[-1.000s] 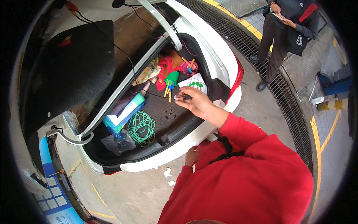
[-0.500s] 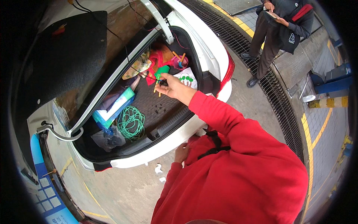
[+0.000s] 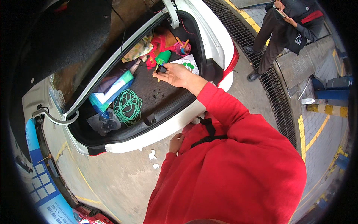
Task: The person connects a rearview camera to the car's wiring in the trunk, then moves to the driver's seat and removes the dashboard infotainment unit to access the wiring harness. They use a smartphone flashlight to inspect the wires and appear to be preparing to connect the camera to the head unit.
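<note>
My right hand (image 3: 179, 75) reaches over the open trunk (image 3: 149, 98) of a white car. Its palm is turned up, and the thumb and fingers hold a small black part (image 3: 162, 69), which looks like a connector on a thin dark wire. Behind the fingertips stands a green thing (image 3: 163, 56), with orange-yellow sticks partly hidden by the hand. A white sheet with green dots (image 3: 189, 64) lies just beyond the wrist. Small dark bits (image 3: 156, 93) are scattered on the trunk mat below. My left hand (image 3: 176, 143) hangs low beside my red jacket, its fingers mostly hidden.
Coiled green cord (image 3: 128, 107), a blue-and-white package (image 3: 111, 93) and a clear plastic bag (image 3: 102, 122) lie at the trunk's left. A pink cup (image 3: 182, 48) with sticks stands at the back right. The raised tailgate's strut (image 3: 171, 14) is overhead. A seated person (image 3: 287, 26) is at the right.
The view has shifted slightly. My right hand has turned its palm further up, so the black part shows more clearly. My left hand stays low at my side.
</note>
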A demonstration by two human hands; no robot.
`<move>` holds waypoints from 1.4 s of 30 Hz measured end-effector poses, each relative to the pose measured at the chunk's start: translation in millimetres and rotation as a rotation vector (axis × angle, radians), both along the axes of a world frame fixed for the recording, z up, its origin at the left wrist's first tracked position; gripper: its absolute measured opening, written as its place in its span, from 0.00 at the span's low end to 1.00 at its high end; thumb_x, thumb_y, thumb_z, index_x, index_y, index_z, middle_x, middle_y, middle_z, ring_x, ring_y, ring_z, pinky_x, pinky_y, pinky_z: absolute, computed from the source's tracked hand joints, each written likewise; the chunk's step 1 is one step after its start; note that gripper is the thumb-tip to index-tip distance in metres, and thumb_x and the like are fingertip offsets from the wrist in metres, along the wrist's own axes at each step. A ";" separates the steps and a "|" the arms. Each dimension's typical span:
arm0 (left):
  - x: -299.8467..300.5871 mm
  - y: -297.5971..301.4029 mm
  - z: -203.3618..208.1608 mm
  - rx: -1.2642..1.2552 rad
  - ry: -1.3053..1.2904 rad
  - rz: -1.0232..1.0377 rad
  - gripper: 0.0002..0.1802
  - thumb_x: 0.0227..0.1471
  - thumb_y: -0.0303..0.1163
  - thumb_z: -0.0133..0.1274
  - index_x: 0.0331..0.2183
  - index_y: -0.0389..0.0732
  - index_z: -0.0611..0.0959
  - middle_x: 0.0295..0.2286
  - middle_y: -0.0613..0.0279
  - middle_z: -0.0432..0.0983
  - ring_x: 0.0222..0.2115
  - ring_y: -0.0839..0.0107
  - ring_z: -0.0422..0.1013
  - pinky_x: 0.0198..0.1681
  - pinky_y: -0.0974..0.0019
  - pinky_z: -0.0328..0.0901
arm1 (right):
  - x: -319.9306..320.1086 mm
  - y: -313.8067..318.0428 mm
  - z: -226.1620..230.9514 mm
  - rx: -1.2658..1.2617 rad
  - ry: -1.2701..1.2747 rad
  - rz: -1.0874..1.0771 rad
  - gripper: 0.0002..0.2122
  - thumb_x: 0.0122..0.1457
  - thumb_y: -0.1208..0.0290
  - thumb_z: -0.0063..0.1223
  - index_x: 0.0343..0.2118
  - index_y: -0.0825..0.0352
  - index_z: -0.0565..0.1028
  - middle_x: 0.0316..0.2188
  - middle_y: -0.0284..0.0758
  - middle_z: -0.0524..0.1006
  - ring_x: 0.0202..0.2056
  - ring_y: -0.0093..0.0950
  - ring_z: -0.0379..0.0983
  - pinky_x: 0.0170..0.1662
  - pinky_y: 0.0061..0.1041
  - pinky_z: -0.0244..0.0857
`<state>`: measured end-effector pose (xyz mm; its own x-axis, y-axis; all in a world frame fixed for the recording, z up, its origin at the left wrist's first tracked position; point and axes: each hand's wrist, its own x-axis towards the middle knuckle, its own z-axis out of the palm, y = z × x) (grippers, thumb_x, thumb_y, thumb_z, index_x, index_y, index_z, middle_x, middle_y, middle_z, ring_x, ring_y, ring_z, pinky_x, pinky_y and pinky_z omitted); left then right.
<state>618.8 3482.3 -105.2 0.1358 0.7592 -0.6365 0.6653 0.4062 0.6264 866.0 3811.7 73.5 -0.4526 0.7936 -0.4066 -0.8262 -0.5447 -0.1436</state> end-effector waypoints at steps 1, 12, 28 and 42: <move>0.5 1.8 -0.2 0.009 -0.002 -0.007 0.27 0.63 0.49 0.55 0.51 0.35 0.85 0.48 0.46 0.84 0.50 0.51 0.80 0.55 0.55 0.72 | 1.4 -6.1 8.2 0.008 -0.010 0.016 0.11 0.76 0.69 0.39 0.50 0.72 0.70 0.49 0.47 0.75 0.50 0.48 0.78 0.62 0.46 0.75; -0.9 19.4 -2.5 -0.036 -0.011 -0.014 0.28 0.63 0.49 0.56 0.52 0.35 0.85 0.48 0.47 0.84 0.49 0.52 0.81 0.53 0.56 0.73 | -4.2 -73.0 121.1 0.721 -0.817 -0.083 0.22 0.68 0.72 0.59 0.63 0.71 0.71 0.40 0.38 0.82 0.44 0.24 0.81 0.48 0.25 0.76; -0.9 22.1 -1.2 0.015 0.064 -0.073 0.27 0.63 0.50 0.55 0.50 0.37 0.86 0.47 0.47 0.85 0.50 0.52 0.80 0.54 0.57 0.72 | 3.3 -99.7 176.7 1.038 -1.206 -0.430 0.19 0.61 0.70 0.69 0.53 0.68 0.78 0.41 0.37 0.79 0.40 0.25 0.80 0.43 0.24 0.77; 4.2 15.1 -10.0 0.010 0.030 -0.039 0.28 0.62 0.52 0.55 0.50 0.38 0.86 0.48 0.47 0.84 0.50 0.51 0.80 0.55 0.55 0.72 | -1.3 -52.1 68.4 0.742 -1.185 -0.084 0.21 0.58 0.72 0.65 0.53 0.70 0.75 0.41 0.40 0.79 0.41 0.29 0.77 0.48 0.28 0.71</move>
<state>623.1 3497.4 -115.2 0.1462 0.7600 -0.6332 0.6991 0.3735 0.6097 864.7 3759.6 141.9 -0.0806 0.9967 0.0125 -0.0386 0.0095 -0.9992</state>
